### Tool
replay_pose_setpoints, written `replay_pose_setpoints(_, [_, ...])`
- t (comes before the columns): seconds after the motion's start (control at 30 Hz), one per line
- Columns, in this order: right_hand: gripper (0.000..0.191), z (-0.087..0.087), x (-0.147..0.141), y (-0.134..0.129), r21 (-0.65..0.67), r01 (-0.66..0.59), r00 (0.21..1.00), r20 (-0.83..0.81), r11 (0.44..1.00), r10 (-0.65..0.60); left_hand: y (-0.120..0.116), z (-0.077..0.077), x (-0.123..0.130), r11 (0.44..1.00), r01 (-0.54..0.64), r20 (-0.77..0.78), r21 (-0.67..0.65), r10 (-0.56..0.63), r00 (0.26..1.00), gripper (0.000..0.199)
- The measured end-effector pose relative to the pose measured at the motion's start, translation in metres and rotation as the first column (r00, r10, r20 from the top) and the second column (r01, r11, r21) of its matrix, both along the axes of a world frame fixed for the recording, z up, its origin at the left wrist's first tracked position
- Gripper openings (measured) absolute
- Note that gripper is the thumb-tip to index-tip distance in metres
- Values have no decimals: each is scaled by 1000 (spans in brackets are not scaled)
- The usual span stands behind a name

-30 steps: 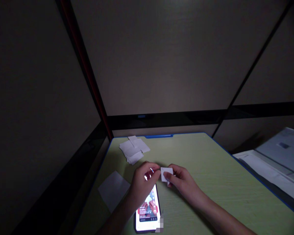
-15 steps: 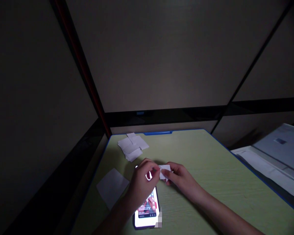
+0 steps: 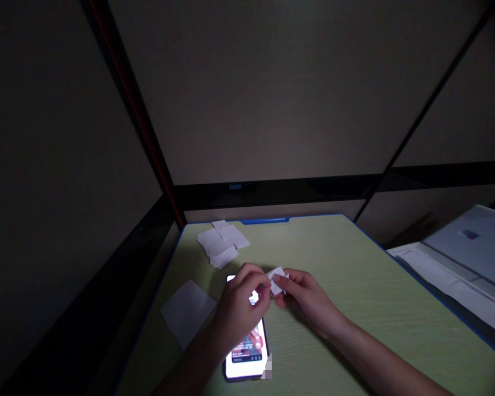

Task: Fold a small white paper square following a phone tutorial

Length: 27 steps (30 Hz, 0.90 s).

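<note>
Folded paper point(image 3: 278, 280) was pinched by the right hand point(image 3: 315, 302), just right of the phone point(image 3: 245, 369). Its left end was met by curled fingers of the left hand point(image 3: 237, 308); their pinch could not be confirmed.

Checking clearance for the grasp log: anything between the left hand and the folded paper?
Nothing visible. The left hand's fingertips are right at the folded paper's left edge; whether they pinch it, I can't tell. The right hand grips the other side. The phone lies below the left hand, not between.
</note>
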State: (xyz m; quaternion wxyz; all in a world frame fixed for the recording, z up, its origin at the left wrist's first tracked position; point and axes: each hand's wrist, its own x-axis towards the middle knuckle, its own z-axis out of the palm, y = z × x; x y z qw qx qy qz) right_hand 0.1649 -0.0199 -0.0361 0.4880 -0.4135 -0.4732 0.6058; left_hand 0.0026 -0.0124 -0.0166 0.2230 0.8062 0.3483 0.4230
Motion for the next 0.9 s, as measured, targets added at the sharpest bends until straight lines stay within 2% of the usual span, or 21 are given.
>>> replay_pose_setpoints(0.23, [33,6,0,0,-25,0,1000,-24,1000,0,-1,1,0,1000,6,-39,-17,-6,999,15])
replay_pose_setpoints(0.43, [31,5,0,0,-29,28,999,25,999,-27,-2,0,0,997,24,21,-79,-23,1000,13])
replay_pose_setpoints(0.53, [31,3,1,0,-28,40,999,32,999,-39,1,-4,3,977,-1,166,-212,38,985,7])
replay_pose_setpoints(0.57, [30,3,1,0,-28,42,999,33,999,-41,2,-5,4,957,-34,213,-289,99,972,3])
replay_pose_setpoints(0.67, [29,5,0,0,-22,40,998,41,999,-39,5,-8,7,893,-36,216,-449,147,965,8])
replay_pose_setpoints(0.9, [31,9,1,-2,-15,7,997,74,1000,-6,8,-10,8,835,-16,179,-550,137,974,12])
